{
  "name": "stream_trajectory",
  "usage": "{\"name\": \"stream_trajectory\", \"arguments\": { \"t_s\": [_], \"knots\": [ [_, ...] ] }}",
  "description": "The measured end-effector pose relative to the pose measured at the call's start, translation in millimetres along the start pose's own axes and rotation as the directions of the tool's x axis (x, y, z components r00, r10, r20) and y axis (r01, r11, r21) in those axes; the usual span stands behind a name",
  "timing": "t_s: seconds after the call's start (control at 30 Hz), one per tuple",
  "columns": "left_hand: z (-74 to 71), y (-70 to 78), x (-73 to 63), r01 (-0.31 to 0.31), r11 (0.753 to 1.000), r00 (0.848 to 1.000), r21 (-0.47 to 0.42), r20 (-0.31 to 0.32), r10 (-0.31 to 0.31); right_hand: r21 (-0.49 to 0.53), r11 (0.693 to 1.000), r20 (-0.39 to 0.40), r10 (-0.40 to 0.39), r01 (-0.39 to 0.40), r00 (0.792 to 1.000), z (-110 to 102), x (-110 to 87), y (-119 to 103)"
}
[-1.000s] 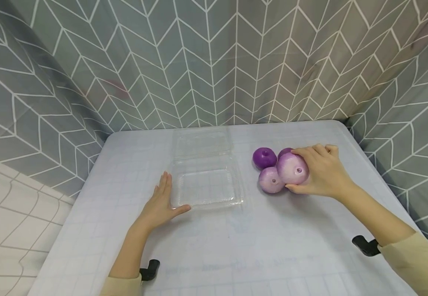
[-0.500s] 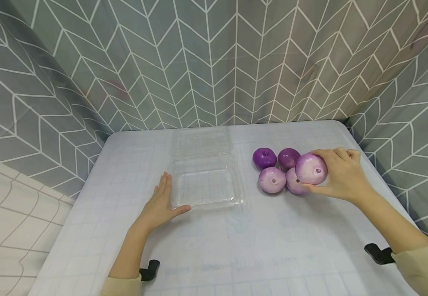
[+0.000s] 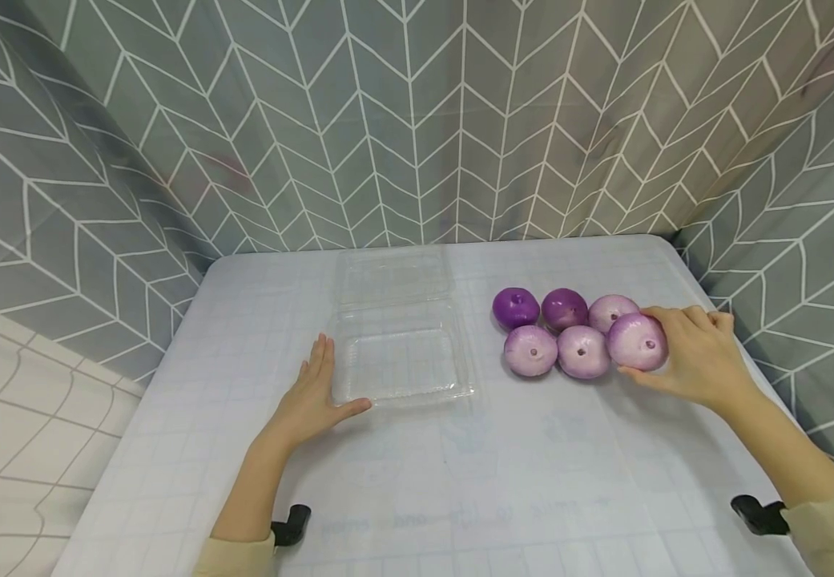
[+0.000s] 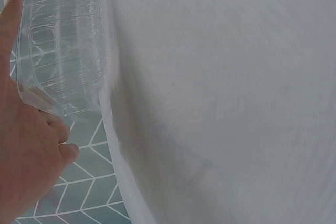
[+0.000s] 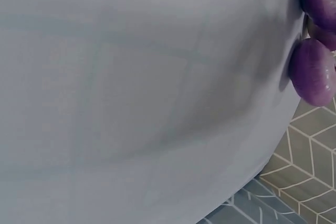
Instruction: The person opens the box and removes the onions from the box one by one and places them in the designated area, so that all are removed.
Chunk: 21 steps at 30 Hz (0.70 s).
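Note:
My right hand grips a pale purple onion from its right side, thumb below and fingers above. Left of it and behind it several more onions sit close together in two rows: a dark purple onion, another dark one and paler ones such as the front-left onion. A clear plastic clamshell box lies with its lid laid back. Against the box's left side and front-left corner rests my left hand, fingers straight and thumb spread. The right wrist view catches onions at its right edge; no hand shows there.
A white cloth with faint lines covers the table. Grey curtains with a white herringbone pattern hang behind and at both sides. The box lid reaches near the table's back edge. White tile-patterned material shows at lower left.
My right hand has moved right with an onion in its grip, from over the group to its right end. Onions it covered before now show. My left hand and the box stay put.

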State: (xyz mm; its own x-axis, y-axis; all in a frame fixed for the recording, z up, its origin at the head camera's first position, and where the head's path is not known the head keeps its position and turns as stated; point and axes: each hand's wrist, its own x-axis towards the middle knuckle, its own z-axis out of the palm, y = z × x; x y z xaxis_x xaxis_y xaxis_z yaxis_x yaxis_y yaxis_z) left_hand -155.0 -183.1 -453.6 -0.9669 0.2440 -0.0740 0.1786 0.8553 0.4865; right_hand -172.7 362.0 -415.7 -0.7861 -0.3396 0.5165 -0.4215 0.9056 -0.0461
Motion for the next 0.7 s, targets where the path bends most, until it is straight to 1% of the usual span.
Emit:
{"name": "stream_trajectory", "arguments": {
  "t_s": [0.17,0.27,0.47,0.57,0.7],
  "knots": [
    [0.1,0.0,-0.5,-0.001,1.0,1.0,-0.003,-0.002,0.001,-0.006,1.0,-0.016,-0.011,0.011,1.0,3.4,-6.4,5.3],
    [0.0,-0.1,-0.6,-0.003,1.0,1.0,0.0,-0.001,0.003,-0.013,1.0,-0.007,-0.002,0.002,1.0,5.6,-10.8,8.9],
    [-1.7,0.6,-1.2,-0.008,1.0,1.0,0.003,-0.001,0.008,-0.02,0.999,0.078,0.033,-0.032,0.996,11.5,-17.9,14.6],
    [-2.6,1.3,-1.6,-0.008,1.0,1.0,0.001,0.001,0.008,-0.02,0.999,0.116,0.035,-0.033,0.993,14.3,-19.9,16.3],
    [-3.1,1.7,-1.7,-0.009,1.0,1.0,0.0,0.002,0.009,-0.016,1.0,0.146,0.023,-0.021,0.989,17.3,-21.6,16.8]
  ]
}}
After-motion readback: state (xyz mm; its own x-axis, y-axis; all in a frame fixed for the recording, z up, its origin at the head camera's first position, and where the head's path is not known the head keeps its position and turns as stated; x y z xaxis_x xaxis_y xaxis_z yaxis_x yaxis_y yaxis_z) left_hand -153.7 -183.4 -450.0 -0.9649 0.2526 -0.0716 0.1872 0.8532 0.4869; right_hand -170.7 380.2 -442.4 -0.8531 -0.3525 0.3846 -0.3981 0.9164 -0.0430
